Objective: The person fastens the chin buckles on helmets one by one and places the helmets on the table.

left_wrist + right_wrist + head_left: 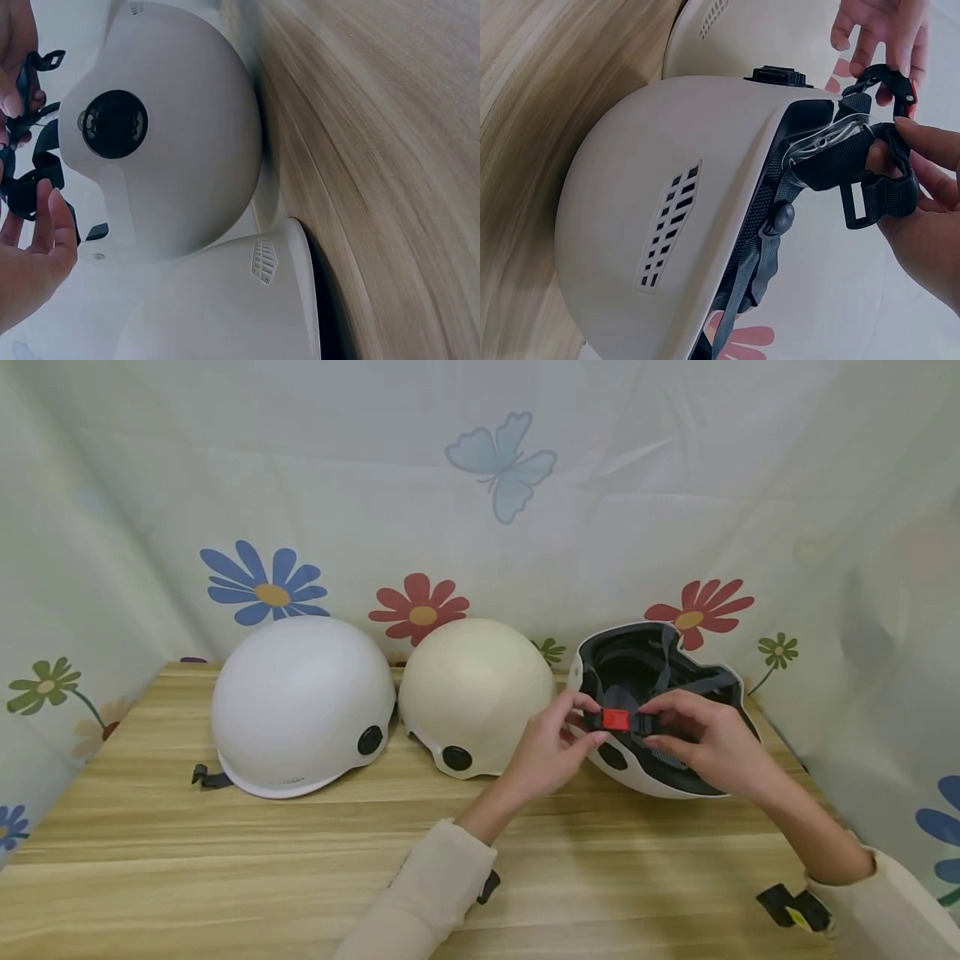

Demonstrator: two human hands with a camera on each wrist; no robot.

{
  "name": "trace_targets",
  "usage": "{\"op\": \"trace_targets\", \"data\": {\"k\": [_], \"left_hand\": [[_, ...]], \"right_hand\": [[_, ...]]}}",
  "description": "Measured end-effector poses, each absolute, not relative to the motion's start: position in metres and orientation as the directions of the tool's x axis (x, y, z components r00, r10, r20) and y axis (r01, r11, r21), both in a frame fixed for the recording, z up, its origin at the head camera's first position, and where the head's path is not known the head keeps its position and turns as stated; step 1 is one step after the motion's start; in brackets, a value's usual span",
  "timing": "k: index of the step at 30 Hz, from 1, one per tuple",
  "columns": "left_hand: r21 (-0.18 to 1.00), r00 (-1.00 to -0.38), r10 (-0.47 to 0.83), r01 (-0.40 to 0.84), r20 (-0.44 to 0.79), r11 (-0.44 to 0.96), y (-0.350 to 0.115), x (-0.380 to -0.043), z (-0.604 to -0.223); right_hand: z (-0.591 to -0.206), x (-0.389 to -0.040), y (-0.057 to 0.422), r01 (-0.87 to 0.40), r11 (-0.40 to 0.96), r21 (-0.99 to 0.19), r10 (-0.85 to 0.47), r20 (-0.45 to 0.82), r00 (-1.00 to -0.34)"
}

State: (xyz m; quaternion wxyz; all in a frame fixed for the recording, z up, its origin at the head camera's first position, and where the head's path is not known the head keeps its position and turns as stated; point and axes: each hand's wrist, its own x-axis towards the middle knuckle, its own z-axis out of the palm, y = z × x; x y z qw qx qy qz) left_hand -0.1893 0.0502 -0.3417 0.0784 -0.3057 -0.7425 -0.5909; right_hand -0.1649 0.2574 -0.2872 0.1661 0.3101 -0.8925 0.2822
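A white helmet (652, 781) lies upside down at the right of the table, its dark padded inside facing up. Over its opening, a black chin-strap buckle with a red button (617, 719) is held between both hands. My left hand (551, 747) pinches the buckle's left end between thumb and fingers. On the other side, my right hand (708, 739) pinches the black strap end (889, 191), where a loose strap loop and a clear plastic piece (829, 142) show in the right wrist view. In the left wrist view the helmet's round black side disc (115, 124) faces the camera.
A cream helmet (480, 693) stands dome up just left of the overturned one. Farther left is another white helmet (300, 702), with a black buckle end (210, 777) sticking out. All three stand on a wooden table (300, 877) before a flower-printed curtain (600, 543).
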Motion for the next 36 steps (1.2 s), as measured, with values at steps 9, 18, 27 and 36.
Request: {"op": "trace_targets", "data": {"k": [9,18,27,36], "left_hand": [[0.807,-0.777,0.336,0.586,0.532,0.075,0.0513,-0.1911,-0.3445],[0.824,-0.789,0.325,0.564,0.521,0.049,0.0493,-0.1885,-0.3409],[0.827,-0.796,0.311,0.560,0.519,0.053,0.0481,-0.1900,-0.3414],[0.818,-0.780,0.305,0.576,0.547,0.008,0.0482,-0.1926,-0.3447]], "right_hand": [[-0.2873,-0.1628,0.2548,-0.646,0.676,-0.355,-0.455,0.489,-0.744],[-0.2878,-0.1621,0.2549,-0.642,0.708,-0.295,-0.446,0.519,-0.730],[-0.2904,-0.1629,0.2550,-0.659,0.675,-0.332,-0.449,0.524,-0.724],[-0.2919,-0.1626,0.2540,-0.644,0.661,-0.386,-0.429,0.509,-0.746]]}}
